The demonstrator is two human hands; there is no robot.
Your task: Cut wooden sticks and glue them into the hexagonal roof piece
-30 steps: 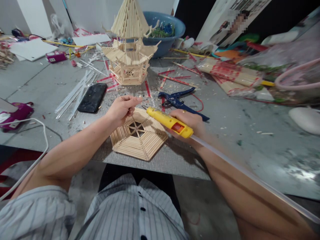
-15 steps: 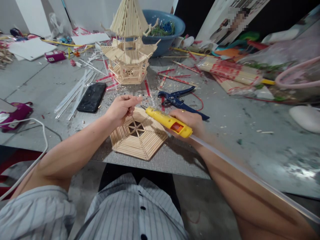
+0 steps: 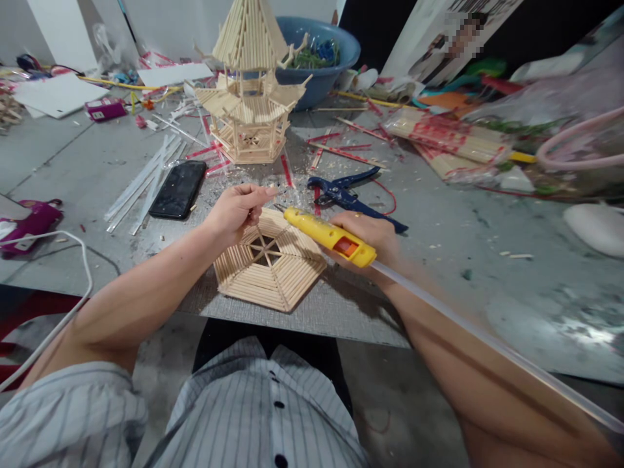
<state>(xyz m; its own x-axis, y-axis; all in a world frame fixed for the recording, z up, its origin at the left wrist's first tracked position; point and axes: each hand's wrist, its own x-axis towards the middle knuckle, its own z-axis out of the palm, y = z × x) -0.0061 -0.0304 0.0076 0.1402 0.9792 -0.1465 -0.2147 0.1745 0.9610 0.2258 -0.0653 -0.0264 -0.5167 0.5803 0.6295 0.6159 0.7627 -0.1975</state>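
My right hand [image 3: 373, 242] grips a yellow glue gun [image 3: 329, 236], a clear glue stick trailing back from it; its nozzle points left over a hexagonal panel of wooden sticks [image 3: 270, 263] lying on the table. My left hand [image 3: 236, 209] hovers over the panel's far left edge, fingers pinched on a thin wooden stick [image 3: 270, 192] close to the nozzle tip.
A stick-built pagoda model [image 3: 249, 91] stands behind, in front of a blue basin [image 3: 326, 55]. A black phone [image 3: 178, 188] and clear glue sticks [image 3: 141, 182] lie at the left, blue cutters [image 3: 351, 195] at the right. Stick packets [image 3: 448, 140] and clutter fill the far right; a white cable [image 3: 73, 286] hangs at the left.
Almost nothing differs. Both hands stay in place over the hexagonal panel; the view has only drifted slightly.
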